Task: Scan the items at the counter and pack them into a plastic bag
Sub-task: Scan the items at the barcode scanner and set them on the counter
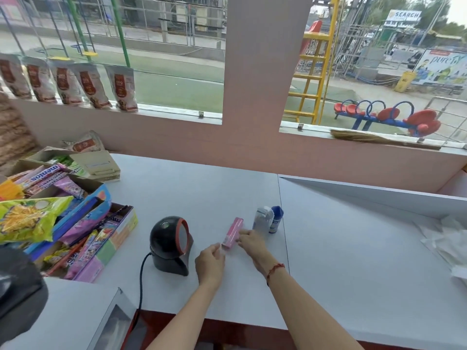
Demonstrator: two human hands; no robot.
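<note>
Two hands, my left hand (210, 258) and right hand (250, 242), pinch the near end of a slim pink box (233, 232) mid-counter (192, 188), beside the scanner (170, 245); I judge it light, stiff, slightly slick, best gripped along its long sides.

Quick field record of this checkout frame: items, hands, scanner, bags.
surface: grey counter
scanner: black barcode scanner, upright, window facing right toward the pink box
in hand: pink box, held at its near end by both hands
left hand: fingertips on the box's near end
right hand: grip on the box's right side
waiting: white carton and blue-capped bottle, upright, side by side
bags: clear plastic bags, far right, nothing visibly packed
</note>
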